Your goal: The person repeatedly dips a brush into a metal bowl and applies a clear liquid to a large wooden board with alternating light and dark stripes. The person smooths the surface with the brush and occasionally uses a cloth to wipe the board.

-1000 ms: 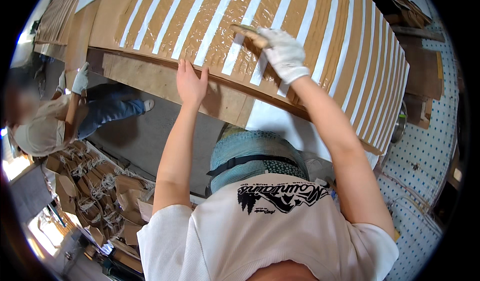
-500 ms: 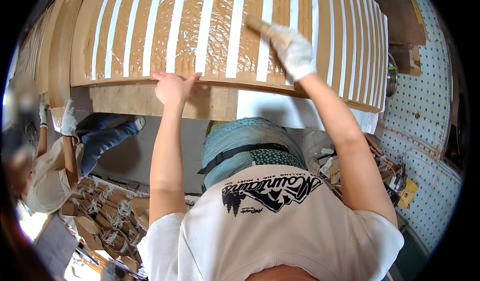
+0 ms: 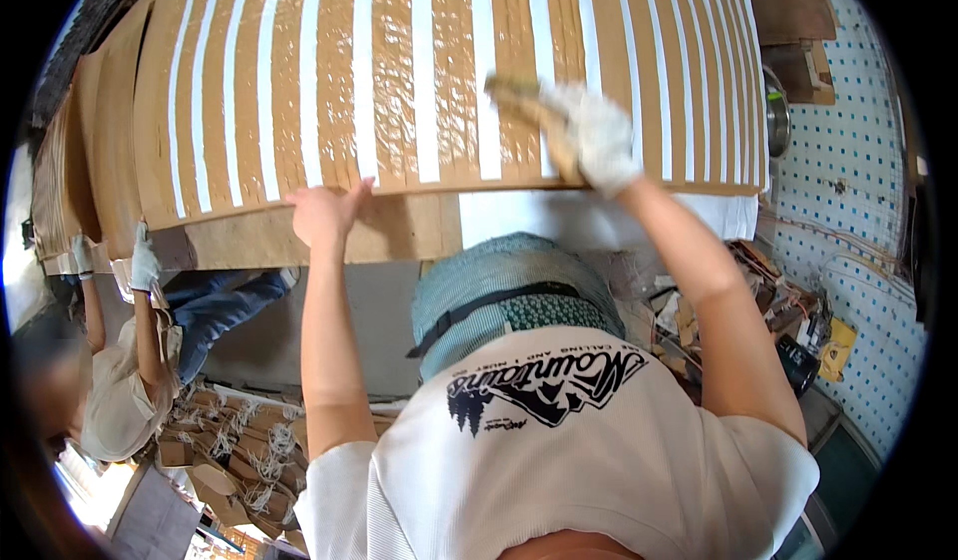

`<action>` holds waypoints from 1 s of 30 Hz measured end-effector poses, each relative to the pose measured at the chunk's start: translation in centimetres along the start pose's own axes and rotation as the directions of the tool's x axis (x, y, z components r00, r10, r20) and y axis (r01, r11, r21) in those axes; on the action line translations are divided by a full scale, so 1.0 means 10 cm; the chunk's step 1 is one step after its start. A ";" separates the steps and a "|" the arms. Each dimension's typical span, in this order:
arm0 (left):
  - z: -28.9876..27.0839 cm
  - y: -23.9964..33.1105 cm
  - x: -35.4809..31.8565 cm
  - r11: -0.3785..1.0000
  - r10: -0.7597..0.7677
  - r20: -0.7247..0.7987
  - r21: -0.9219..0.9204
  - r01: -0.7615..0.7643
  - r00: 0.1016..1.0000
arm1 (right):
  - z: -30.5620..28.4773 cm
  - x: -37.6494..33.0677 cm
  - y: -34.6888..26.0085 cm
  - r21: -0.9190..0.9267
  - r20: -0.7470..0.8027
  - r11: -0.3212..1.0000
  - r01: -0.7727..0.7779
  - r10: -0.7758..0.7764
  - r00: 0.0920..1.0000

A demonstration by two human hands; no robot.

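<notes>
A wide layer of brown paper [image 3: 394, 81] with long white bands lies on the table, its surface glossy and wet-looking over the left and middle. My left hand [image 3: 327, 213], bare, rests at the near edge of the paper with thumb and forefinger spread apart. My right hand [image 3: 599, 139], in a white glove stained brown at the fingers, is closed around a tan tool that looks like a brush [image 3: 514, 87]. The brush end points left over the banded paper, right of the middle. Motion blurs the tool, so its contact with the paper is unclear.
At left a co-worker's gloved hands [image 3: 145, 261] are at the edge of another brown stack [image 3: 110, 151]. A white sheet [image 3: 699, 213] lies under the near right edge. Tied brown bundles [image 3: 235, 450] are at lower left, a metal bowl [image 3: 776, 116] at right.
The whole view has shifted, with the table lower in it. My right hand and the brush have moved slightly toward me. My left hand stays at the near edge.
</notes>
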State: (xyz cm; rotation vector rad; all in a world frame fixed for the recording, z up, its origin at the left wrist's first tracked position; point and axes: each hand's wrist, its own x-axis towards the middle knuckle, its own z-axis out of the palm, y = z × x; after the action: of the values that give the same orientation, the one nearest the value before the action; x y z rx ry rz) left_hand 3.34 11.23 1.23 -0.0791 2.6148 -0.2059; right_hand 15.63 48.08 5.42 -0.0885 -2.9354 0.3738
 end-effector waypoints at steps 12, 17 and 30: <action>-0.20 0.14 -0.01 0.999 -0.044 0.063 -0.015 0.045 0.997 | 0.62 1.31 -1.07 0.387 0.367 0.917 0.101 -0.253 0.895; -0.19 0.12 -0.05 0.998 -0.062 0.039 -0.012 0.062 0.997 | 0.86 2.74 -0.33 0.231 0.203 0.968 0.097 -0.146 0.968; -0.07 0.08 -0.05 0.994 -0.087 0.046 -0.067 0.090 0.995 | 1.21 4.13 -0.81 0.349 0.183 0.919 0.181 -0.256 0.949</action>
State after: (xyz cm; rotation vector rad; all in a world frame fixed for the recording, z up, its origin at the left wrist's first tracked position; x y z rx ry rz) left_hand 3.44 12.18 1.91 -0.2218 2.5774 -0.1427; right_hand -27.45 40.70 3.04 0.3505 -3.0048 0.8820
